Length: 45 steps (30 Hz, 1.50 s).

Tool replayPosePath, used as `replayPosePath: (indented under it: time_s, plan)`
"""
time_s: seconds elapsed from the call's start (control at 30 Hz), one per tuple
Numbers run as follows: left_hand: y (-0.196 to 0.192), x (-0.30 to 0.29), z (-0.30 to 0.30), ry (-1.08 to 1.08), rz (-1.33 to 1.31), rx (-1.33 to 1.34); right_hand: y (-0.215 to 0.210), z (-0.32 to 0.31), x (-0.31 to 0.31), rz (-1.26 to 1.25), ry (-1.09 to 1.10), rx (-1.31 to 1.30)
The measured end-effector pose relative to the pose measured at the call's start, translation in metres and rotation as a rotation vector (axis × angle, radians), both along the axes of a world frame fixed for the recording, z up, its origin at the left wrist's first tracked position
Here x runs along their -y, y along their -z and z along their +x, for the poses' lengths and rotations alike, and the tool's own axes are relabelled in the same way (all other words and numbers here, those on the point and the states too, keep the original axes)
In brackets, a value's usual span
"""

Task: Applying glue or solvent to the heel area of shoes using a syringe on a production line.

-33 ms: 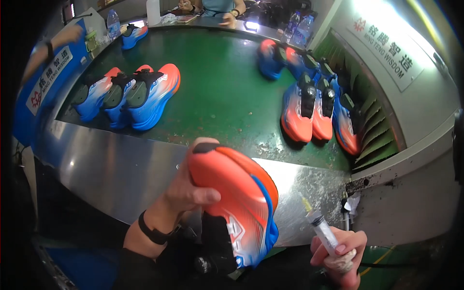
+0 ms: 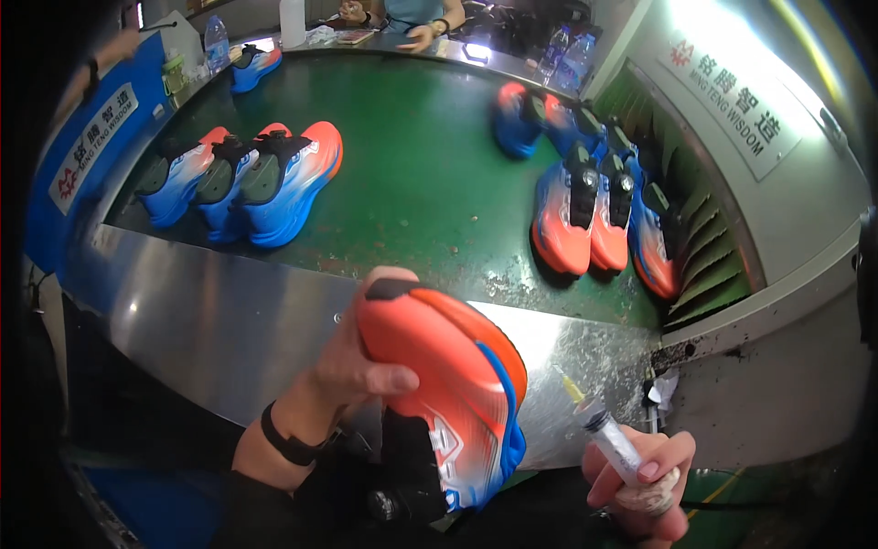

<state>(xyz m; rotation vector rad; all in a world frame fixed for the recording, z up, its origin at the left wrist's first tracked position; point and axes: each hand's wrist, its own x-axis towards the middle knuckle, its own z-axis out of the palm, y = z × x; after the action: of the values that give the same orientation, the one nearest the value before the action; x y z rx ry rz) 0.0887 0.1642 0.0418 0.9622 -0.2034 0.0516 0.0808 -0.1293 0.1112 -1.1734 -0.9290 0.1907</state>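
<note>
While hands grip shoe and syringe, sneakers (blue-orange) dot green belt.

No change shows between the two pictures. The left hand grips the shoe sole-up at the same spot and tilt, and the right hand holds the syringe at the same angle, just as far from the shoe. The shoes on the belt lie in the same places, and the person's hand at the far end has not shifted.
</note>
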Motion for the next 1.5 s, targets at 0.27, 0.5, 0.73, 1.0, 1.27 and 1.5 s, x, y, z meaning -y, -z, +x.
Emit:
replayPosePath:
  time_s: [0.27, 0.5, 0.73, 1.0, 1.27, 1.5]
  plan:
    - [-0.003, -0.006, -0.007, 0.053, 0.215, 0.201, -0.029, 0.016, -0.063, 0.092, -0.130, -0.087]
    - [0.001, -0.003, -0.006, 0.062, 0.237, 0.312, -0.033, 0.016, -0.074, 0.024, -0.104, -0.095]
    - [-0.005, -0.002, -0.006, 0.093, 0.214, 0.371, -0.040, 0.015, -0.070, -0.032, -0.108, -0.108]
    - [-0.003, -0.004, -0.008, 0.070, 0.245, 0.347, -0.039, 0.013, -0.073, -0.068, -0.078, -0.099]
    - [-0.002, -0.005, -0.010, 0.045, 0.216, 0.276, -0.041, 0.010, -0.070, -0.078, -0.033, -0.147]
    - [-0.001, -0.006, -0.009, 0.024, 0.112, 0.157, -0.032, 0.010, -0.062, -0.055, 0.015, -0.170]
